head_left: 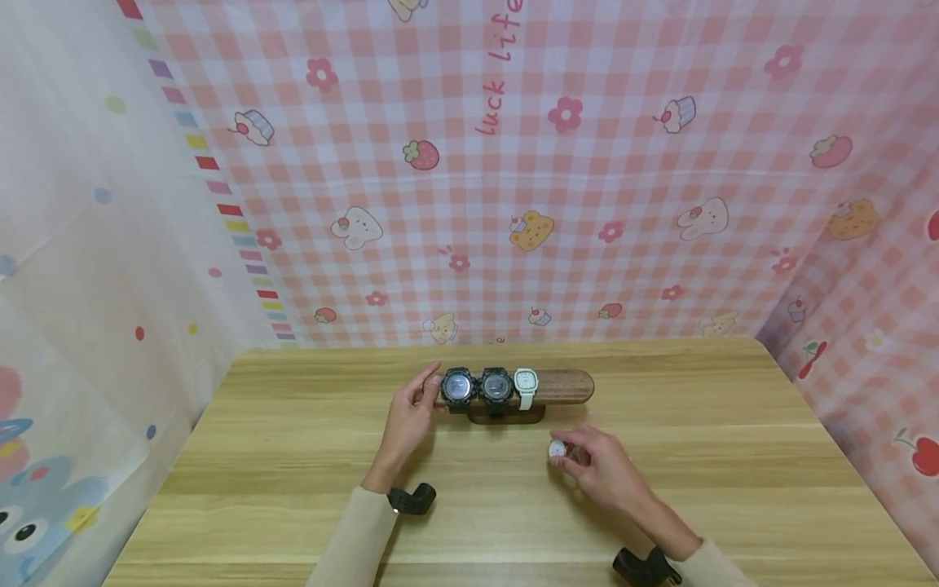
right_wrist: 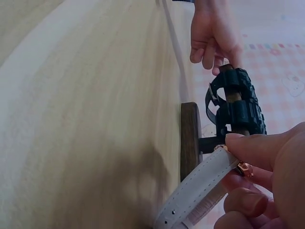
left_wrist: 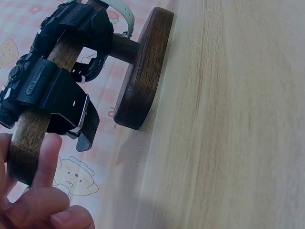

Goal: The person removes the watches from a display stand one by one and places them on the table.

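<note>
A wooden watch stand [head_left: 574,387] with a raised bar and a dark base [left_wrist: 147,71] stands on the table. My left hand [head_left: 408,417] grips the bar's left end between thumb and fingers. Beside it on the bar sit two black watches, one at the end [head_left: 458,386] and another [head_left: 496,386] next to it, then a white watch [head_left: 525,381]. In front of the stand, to the right, my right hand [head_left: 607,469] pinches a wristwatch [right_wrist: 198,186] with a white stitched strap and rose-gold case. The strap hangs down in the right wrist view.
The wood-grain table [head_left: 455,538] reaches back to a pink checked cloth [head_left: 469,187]. Pale printed cloth hangs at the left [head_left: 95,269] and right. Bare bar shows right of the white watch. A black wrist-worn device sits on each wrist.
</note>
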`<action>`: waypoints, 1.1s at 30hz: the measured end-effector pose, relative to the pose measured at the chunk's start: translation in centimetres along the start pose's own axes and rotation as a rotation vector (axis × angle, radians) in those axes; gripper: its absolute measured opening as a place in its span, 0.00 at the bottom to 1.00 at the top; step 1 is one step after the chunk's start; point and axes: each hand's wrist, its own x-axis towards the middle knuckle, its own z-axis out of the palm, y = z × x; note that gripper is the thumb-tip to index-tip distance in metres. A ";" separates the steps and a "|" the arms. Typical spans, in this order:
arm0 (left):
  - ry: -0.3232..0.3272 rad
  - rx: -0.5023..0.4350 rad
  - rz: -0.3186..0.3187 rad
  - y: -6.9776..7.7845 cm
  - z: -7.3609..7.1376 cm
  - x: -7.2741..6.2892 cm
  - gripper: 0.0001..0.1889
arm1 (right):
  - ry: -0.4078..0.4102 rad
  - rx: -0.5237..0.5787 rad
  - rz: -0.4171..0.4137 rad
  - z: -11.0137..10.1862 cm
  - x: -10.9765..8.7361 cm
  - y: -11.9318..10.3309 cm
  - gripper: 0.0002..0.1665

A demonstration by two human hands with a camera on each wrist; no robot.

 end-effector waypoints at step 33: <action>0.007 0.002 0.030 -1.2 0.1 0.5 0.20 | -0.070 -0.044 -0.048 1.9 -0.5 0.2 0.18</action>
